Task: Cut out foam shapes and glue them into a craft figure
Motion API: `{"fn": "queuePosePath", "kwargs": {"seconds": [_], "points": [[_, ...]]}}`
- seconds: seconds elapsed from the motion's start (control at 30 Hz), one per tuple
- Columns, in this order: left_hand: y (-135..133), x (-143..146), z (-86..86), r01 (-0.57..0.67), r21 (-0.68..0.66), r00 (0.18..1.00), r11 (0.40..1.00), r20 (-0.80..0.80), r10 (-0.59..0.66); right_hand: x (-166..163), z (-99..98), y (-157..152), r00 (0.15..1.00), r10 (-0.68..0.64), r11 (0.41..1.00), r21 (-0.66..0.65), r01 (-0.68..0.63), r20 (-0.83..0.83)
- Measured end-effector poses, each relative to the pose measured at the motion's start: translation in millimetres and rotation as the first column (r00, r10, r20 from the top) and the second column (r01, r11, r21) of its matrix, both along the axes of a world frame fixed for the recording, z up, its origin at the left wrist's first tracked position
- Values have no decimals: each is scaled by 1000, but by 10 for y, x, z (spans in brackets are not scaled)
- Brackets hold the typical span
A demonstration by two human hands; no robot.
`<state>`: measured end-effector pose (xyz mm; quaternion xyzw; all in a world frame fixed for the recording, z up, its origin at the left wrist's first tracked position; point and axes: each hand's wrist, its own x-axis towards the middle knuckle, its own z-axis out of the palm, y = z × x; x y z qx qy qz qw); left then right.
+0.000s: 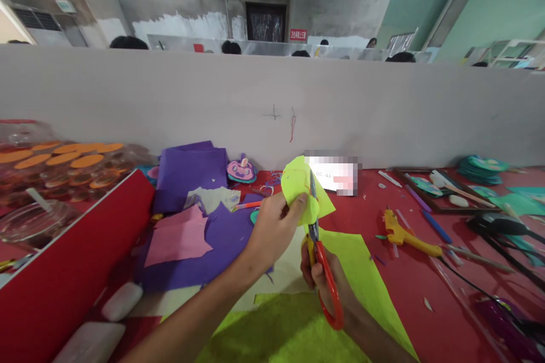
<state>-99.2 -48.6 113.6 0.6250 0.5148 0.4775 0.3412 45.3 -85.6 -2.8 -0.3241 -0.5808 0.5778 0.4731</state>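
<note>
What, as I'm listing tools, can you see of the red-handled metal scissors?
The metal-bladed scissors, with a plastic-looking red-and-yellow handle, are in the right hand over a yellow-green sheet, red loop nearest. The blades point away, against a bright yellow felt-like piece; how open they are is unclear.

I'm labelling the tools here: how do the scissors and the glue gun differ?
The scissors are held in the right hand; the glue gun lies on the red table. The scissors have metal blades and red-and-yellow handles; the glue gun's body is mainly yellow. Both have yellow parts.
</note>
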Motion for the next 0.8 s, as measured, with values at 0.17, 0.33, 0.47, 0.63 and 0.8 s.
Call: {"fn": "queuePosePath", "kwargs": {"seconds": [0.17, 0.33, 0.47, 0.63, 0.8], "points": [[2, -16, 17, -11, -8, 1000, 1000, 21, 11, -11, 88, -6, 1000, -14, 1000, -7, 14, 24], [24, -43, 16, -6, 15, 999, 1000, 51, 6, -23, 138, -20, 998, -21, 1000, -15, 22, 53], [40, -60, 15, -1, 27, 998, 1000, 58, 0, -37, 194, -34, 999, -24, 996, -81, 27, 34], [33, -69, 27, -6, 31, 998, 1000, 70, 4, -54, 242, -38, 999, -35, 988, -152, 35, 6], [28, -76, 49, -30, 48, 998, 998, 64, 27, -61, 217, -45, 999, -46, 985, -170, 42, -18]]}}
